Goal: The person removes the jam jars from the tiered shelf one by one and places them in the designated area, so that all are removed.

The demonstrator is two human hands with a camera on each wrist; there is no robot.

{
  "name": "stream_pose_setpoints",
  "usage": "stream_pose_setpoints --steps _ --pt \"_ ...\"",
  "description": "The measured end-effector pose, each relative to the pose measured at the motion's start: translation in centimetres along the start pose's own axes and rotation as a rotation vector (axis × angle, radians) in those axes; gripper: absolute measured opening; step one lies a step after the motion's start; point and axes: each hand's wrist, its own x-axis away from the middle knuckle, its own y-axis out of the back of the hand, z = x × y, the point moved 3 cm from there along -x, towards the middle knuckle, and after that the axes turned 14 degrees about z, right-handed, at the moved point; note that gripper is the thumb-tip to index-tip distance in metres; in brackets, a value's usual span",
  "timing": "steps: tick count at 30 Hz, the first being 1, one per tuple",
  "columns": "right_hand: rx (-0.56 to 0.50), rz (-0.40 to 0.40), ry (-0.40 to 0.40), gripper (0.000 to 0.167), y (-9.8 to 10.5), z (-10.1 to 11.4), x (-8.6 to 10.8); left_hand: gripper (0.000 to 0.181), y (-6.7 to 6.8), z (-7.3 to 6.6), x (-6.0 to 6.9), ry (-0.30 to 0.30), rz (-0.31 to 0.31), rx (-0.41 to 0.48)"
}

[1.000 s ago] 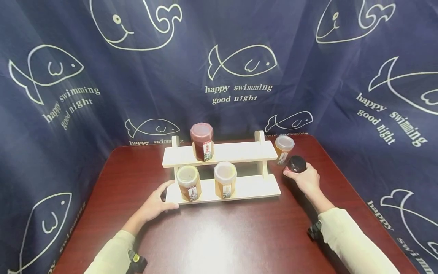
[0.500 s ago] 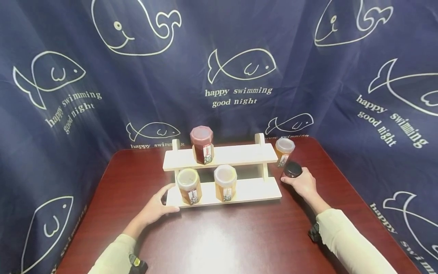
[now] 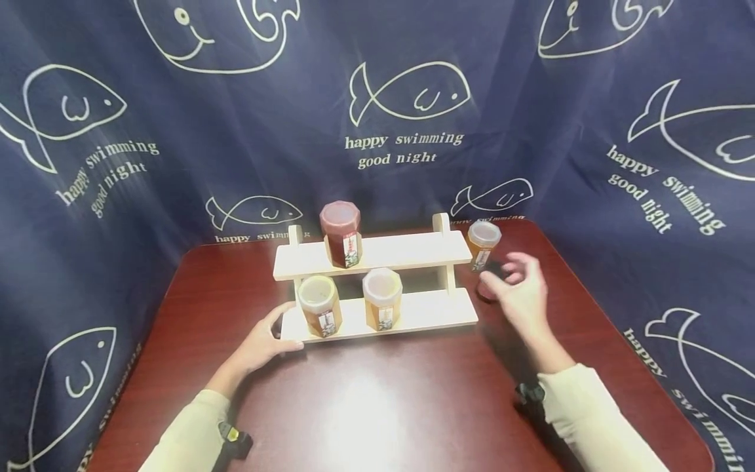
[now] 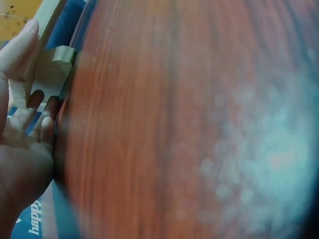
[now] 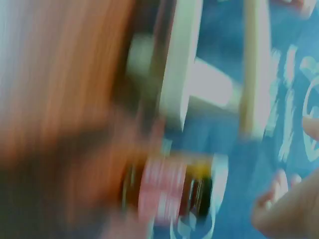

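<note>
My left hand holds the left end of a two-tier pale wooden rack, thumb along the front edge and fingers behind; in the left wrist view the hand has a board corner between thumb and fingers. Just above a dark-lidded jar with a pink label on the table, my right hand is raised with fingers spread. Its fingers partly hide that jar in the head view. In the blurred right wrist view, the dark-lidded jar stands apart from the hand.
A red jar stands on the upper tier. Two amber jars with pale lids, the left one and the right one, occupy the lower tier. Beside the rack's right end is another amber jar on the reddish-brown table.
The right hand has shifted the dark-lidded jar leftward toward the rack, then let go and lifted off it. The left hand has kept its hold on the rack. The head view has tilted slightly.
</note>
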Motion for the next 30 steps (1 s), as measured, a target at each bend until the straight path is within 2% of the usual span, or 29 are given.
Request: stream_pose_setpoints --steps 1,3,5,7,9,12,16,19,24,27,30 --pt "-0.021 0.068 0.039 0.057 -1.1 0.7 0.6 0.091 0.1 0.6 -0.2 -0.006 -0.009 0.0" --pt "-0.041 0.251 0.091 0.052 -3.6 1.8 1.8 0.092 0.0 1.6 -0.6 -0.021 -0.014 0.006" --pt "-0.01 0.419 0.144 0.057 -6.2 2.7 2.5 0.093 -0.1 1.9 -0.6 -0.031 -0.014 0.016" --pt "0.033 0.496 0.203 0.068 -8.4 3.4 2.9 0.092 -0.2 2.1 -0.6 -0.026 -0.007 0.024" --pt "0.075 0.508 0.259 0.077 -10.2 4.1 3.1 0.092 -0.3 2.3 -0.4 -0.014 -0.005 0.029" --pt "0.067 0.489 0.293 0.084 -12.2 5.1 3.1 0.092 -0.1 2.3 -0.3 -0.016 -0.013 0.022" --pt "-0.034 0.499 0.242 0.086 -14.2 5.7 3.0 0.091 0.3 2.1 -0.3 -0.034 -0.017 0.011" --pt "-0.072 0.505 0.203 0.083 -15.3 5.7 3.2 0.091 0.3 2.1 -0.4 -0.035 -0.012 0.016" --pt "-0.117 0.432 0.175 0.077 -16.5 5.8 3.5 0.092 0.0 2.3 -0.5 -0.015 0.003 0.026" --pt "-0.129 0.393 0.17 0.074 -16.9 6.0 3.5 0.092 -0.2 1.5 -0.3 -0.004 0.005 0.028" --pt "-0.112 0.371 0.171 0.071 -16.9 6.2 3.3 0.09 -0.1 -0.1 0.1 -0.012 0.001 0.037"
